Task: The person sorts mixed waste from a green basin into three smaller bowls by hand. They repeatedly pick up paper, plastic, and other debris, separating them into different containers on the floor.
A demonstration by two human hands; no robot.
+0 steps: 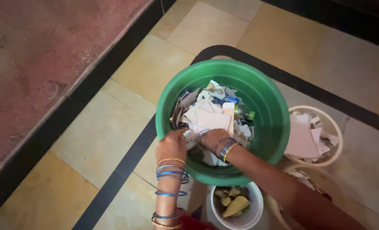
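Tiled floor; hands inside green bucket.

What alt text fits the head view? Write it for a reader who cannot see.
Two bangled hands, left hand and right hand, dig into paper scraps inside a green bucket on a tiled floor. A cream basket of paper and a small white bucket stand beside it.

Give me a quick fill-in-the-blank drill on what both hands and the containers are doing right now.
Both hands reach into the ___ bucket.
The left hand and right hand touch scraps of ___.
The small white bucket holds dry ___.
Each wrist wears several ___.

Missing words: green; paper; leaves; bangles
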